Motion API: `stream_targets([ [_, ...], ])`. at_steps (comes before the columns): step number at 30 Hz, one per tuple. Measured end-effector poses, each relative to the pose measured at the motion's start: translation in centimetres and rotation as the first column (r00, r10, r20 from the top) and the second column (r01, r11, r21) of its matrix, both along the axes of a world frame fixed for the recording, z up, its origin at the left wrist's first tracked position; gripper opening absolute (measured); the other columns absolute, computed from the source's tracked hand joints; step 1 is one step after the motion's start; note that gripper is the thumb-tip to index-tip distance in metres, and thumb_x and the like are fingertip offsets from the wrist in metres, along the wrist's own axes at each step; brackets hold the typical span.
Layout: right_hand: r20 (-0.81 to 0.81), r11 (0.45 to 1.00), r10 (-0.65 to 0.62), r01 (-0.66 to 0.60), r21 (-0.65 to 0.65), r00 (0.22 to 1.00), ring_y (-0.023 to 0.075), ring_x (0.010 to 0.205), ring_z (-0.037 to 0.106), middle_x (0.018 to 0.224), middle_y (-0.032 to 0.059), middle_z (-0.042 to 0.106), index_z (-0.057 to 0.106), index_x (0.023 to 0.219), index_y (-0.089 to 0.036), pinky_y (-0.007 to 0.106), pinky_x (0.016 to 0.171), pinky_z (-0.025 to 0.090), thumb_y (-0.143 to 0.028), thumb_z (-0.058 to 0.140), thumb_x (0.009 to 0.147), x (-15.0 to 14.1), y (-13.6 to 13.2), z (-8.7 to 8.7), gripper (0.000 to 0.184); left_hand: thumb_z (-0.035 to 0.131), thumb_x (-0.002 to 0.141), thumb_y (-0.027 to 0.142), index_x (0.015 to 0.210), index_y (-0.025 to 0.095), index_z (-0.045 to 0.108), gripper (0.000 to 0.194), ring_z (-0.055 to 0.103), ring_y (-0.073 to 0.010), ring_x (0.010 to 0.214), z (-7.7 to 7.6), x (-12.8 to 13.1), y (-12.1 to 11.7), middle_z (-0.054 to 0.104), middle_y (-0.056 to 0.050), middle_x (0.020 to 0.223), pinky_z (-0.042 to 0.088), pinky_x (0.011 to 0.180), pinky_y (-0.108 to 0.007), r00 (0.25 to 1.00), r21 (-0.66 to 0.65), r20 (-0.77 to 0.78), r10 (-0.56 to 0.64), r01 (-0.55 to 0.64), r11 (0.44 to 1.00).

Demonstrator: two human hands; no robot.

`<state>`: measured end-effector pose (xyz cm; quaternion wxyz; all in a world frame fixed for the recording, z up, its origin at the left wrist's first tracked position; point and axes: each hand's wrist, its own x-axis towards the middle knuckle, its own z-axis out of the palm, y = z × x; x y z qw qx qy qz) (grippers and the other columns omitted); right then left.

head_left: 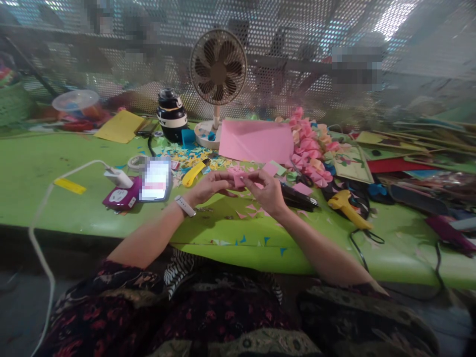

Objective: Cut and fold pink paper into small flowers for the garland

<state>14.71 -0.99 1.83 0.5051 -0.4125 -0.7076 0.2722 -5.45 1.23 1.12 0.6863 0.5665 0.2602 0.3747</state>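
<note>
Both hands meet over the green table, closed on one small folded piece of pink paper (238,180). My left hand (212,187) pinches its left side with the fingers stretched behind it. At its right edge my right hand (267,191) grips with thumb and forefinger, close to a small shiny spot on the paper. A black stapler (299,197) lies just right of the right hand. To the left of the left hand rests a yellow cutter (195,172). Pink paper scraps (253,210) are scattered beneath the hands.
A large pink sheet (256,140) leans before a fan (218,69). Pink paper flowers (310,148) are heaped behind on the right, near a yellow glue gun (349,209). Leftward are a phone (155,179), a purple socket block (121,197) with a cable, and a black bottle (172,116).
</note>
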Motion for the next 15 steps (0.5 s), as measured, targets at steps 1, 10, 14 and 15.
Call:
stream_targets([
  [1, 0.005, 1.0, -0.001, 0.001, 0.003, 1.0, 0.0182, 0.076, 0.07, 0.084, 0.0042, 0.074, 0.07, 0.085, -0.021, 0.036, 0.075, 0.06, -0.048, 0.071, 0.087, -0.04, 0.0, 0.0, 0.028, 0.081, 0.075, 0.032, 0.101, 0.016, 0.077, 0.03, 0.075, -0.0232, 0.1, -0.01, 0.01, -0.02, 0.079, -0.009, 0.102, 0.061, 0.084, -0.033, 1.0, 0.004, -0.01, 0.003, -0.003, 1.0],
  [10, 0.017, 1.0, -0.004, 0.004, 0.015, 1.0, 0.0179, 0.075, 0.071, 0.082, 0.0044, 0.075, 0.071, 0.084, -0.02, 0.035, 0.075, 0.06, -0.047, 0.071, 0.087, 0.0, 0.14, -0.23, 0.027, 0.082, 0.077, 0.048, 0.104, 0.018, 0.078, 0.04, 0.075, -0.0202, 0.1, -0.32, 0.51, 0.04, 0.079, -0.009, 0.105, 0.06, 0.088, -0.034, 0.999, 0.033, -0.05, 0.019, -0.017, 0.999],
  [14, 0.017, 1.0, 0.003, -0.003, -0.004, 1.0, 0.0177, 0.073, 0.07, 0.081, 0.0043, 0.074, 0.069, 0.084, -0.02, 0.034, 0.071, 0.06, -0.048, 0.07, 0.087, 0.02, 0.0, 0.0, 0.028, 0.083, 0.076, 0.048, 0.106, 0.019, 0.078, 0.043, 0.075, -0.0206, 0.101, -0.33, 0.48, 0.1, 0.079, -0.01, 0.107, 0.059, 0.09, -0.036, 0.998, 0.028, -0.06, 0.019, -0.017, 0.999],
  [15, 0.018, 1.0, 0.002, -0.002, -0.011, 1.0, 0.0179, 0.073, 0.07, 0.081, 0.0046, 0.074, 0.069, 0.083, -0.02, 0.035, 0.071, 0.06, -0.049, 0.07, 0.087, -0.01, -0.06, 0.08, 0.029, 0.083, 0.076, 0.048, 0.106, 0.018, 0.078, 0.042, 0.075, -0.0205, 0.1, -0.29, 0.48, 0.07, 0.079, -0.009, 0.106, 0.059, 0.09, -0.036, 0.998, 0.025, -0.057, 0.02, -0.019, 1.0],
])
